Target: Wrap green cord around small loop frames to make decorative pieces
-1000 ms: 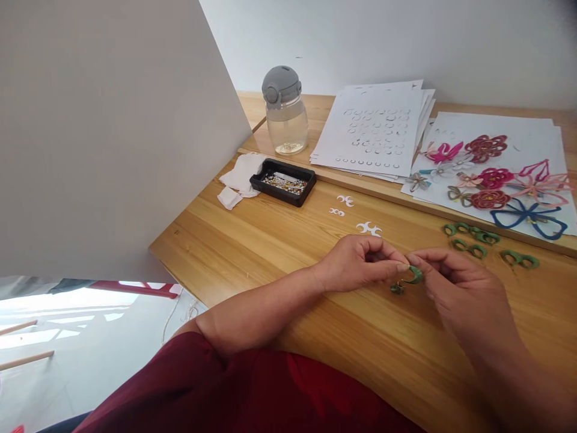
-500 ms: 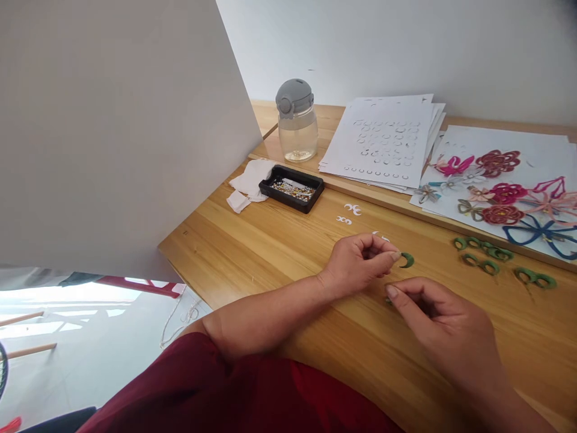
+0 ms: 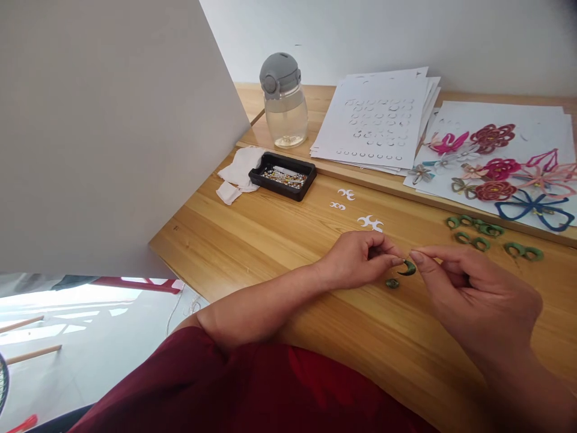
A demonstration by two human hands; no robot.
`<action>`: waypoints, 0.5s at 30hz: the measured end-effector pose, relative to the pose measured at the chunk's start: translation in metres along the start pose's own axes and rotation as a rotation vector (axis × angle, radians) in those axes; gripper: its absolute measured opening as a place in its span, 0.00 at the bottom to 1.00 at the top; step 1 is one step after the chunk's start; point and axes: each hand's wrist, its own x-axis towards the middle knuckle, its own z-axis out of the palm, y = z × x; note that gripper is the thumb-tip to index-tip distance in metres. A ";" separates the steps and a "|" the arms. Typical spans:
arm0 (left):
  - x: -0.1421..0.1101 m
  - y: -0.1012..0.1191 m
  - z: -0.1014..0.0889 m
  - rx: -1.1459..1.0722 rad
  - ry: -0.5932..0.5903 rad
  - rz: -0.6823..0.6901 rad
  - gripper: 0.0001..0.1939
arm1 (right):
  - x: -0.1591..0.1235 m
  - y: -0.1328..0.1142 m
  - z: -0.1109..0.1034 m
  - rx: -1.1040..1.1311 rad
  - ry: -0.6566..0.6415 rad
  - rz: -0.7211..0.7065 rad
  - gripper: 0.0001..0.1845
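Observation:
My left hand (image 3: 363,258) is closed in a pinch around one end of a small green crescent (image 3: 408,268), held just above the wooden table. Thumb and forefinger of my right hand (image 3: 482,294) are pressed together right beside the crescent's other side. Whether those fingertips grip the crescent or something very fine is too small to tell. Below the crescent, a small green coil (image 3: 392,282) lies on the tabletop. Just beyond my left hand are white paper crescents (image 3: 370,222).
Green ring-shaped pieces (image 3: 473,225) lie to the right. Fuzzy flowers (image 3: 500,169) rest on white paper behind them. A stack of printed sheets (image 3: 378,90), a water bottle (image 3: 285,111), a black tray of beads (image 3: 282,180) and crumpled tissue (image 3: 241,168) stand farther back.
My right hand has risen from the small coil to beside the crescent, uncovering the coil. My left hand keeps its pinch while the crescent has turned. The view has shifted slightly.

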 end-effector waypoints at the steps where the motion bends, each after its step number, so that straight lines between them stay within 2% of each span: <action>1: 0.000 0.000 0.000 0.003 -0.012 0.008 0.11 | 0.001 0.000 0.000 0.014 -0.009 0.044 0.08; 4: -0.001 0.000 -0.001 0.007 -0.029 0.008 0.11 | 0.002 0.001 0.001 0.062 -0.044 0.138 0.10; 8: -0.001 0.001 -0.001 -0.001 -0.052 -0.008 0.10 | 0.002 0.004 0.003 0.109 -0.078 0.184 0.10; 15: 0.000 -0.002 -0.001 -0.007 -0.061 -0.014 0.11 | 0.001 0.008 0.006 0.136 -0.044 0.123 0.10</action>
